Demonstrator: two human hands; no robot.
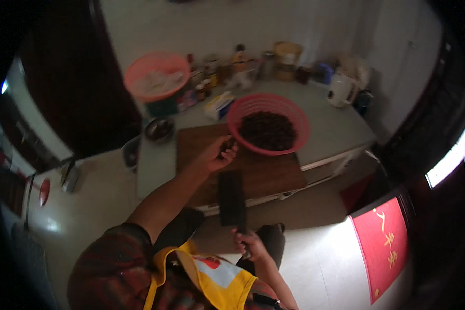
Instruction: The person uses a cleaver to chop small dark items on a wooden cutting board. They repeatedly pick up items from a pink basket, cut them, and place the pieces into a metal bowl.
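My right hand (252, 246) grips the handle of a dark, broad-bladed cleaver (231, 198), its blade pointing away from me near the front edge of a brown wooden board (201, 162). Above the board, beside the rim of a pink plastic basket (300, 108), my left hand (221, 155) has its fingers curled around something small and dark, perhaps a nut. Many small dark brown pieces (269, 130), which look like chestnuts, fill the basket's lower part. The basket overlaps the board's far right corner. Blur hides finer detail.
A metal bowl (159, 130) with dark contents stands left of the board on the pale table (333, 131). Behind are an orange-pink basin (133, 79), bottles and jars (213, 73), a packet (221, 104) and a white electric kettle (340, 89). A red mat (383, 248) lies right.
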